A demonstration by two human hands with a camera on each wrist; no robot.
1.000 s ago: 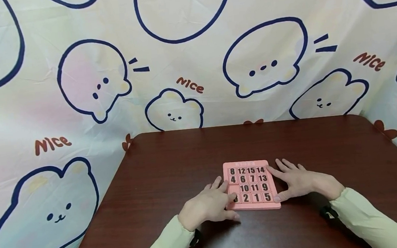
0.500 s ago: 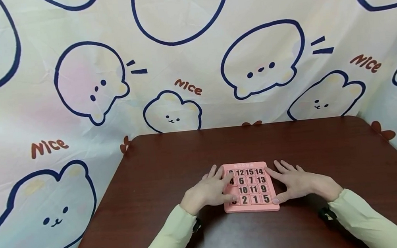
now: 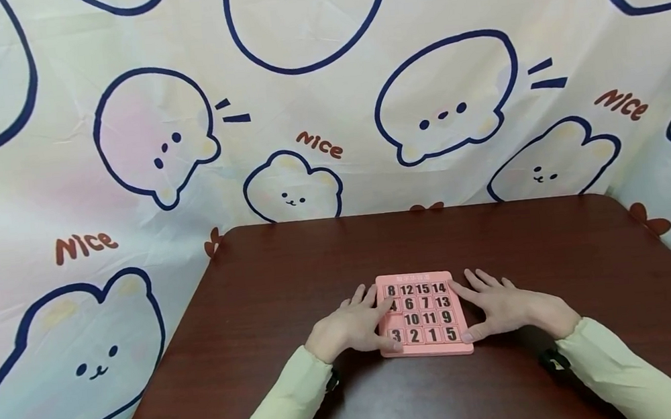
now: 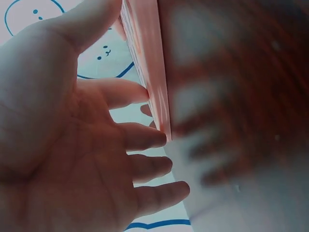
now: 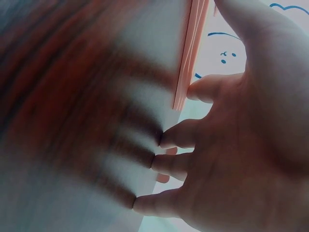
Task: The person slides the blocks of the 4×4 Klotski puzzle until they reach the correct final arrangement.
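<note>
A pink number sliding puzzle [image 3: 440, 349] lies flat on the table, its black-numbered tiles in rows. Third row, far left, is a bare slot [image 3: 394, 322]. My left hand [image 3: 349, 328] is at the puzzle's left side with fingers spread. Its index fingertip rests over the 4 tile, partly covering it, and the thumb lies at the lower edge of the 3 tile. Along the right edge, the thumb and index finger of my right hand [image 3: 505, 304] touch the frame, the other fingers extended. Each wrist view shows the puzzle's side edge [image 4: 157, 63] beside straight fingers.
The dark brown wooden table [image 3: 292, 261] reaches back to a pale cloth backdrop [image 3: 355, 99] printed with cartoon bears. Dark straps [image 3: 553, 359] sit at both wrists, below light green sleeves [image 3: 278, 404].
My left index finger has gone from the 3 tile up to the 8 and 4 tiles, then slightly back down to 4. The right hand stays in place; the tile arrangement looks the same.
</note>
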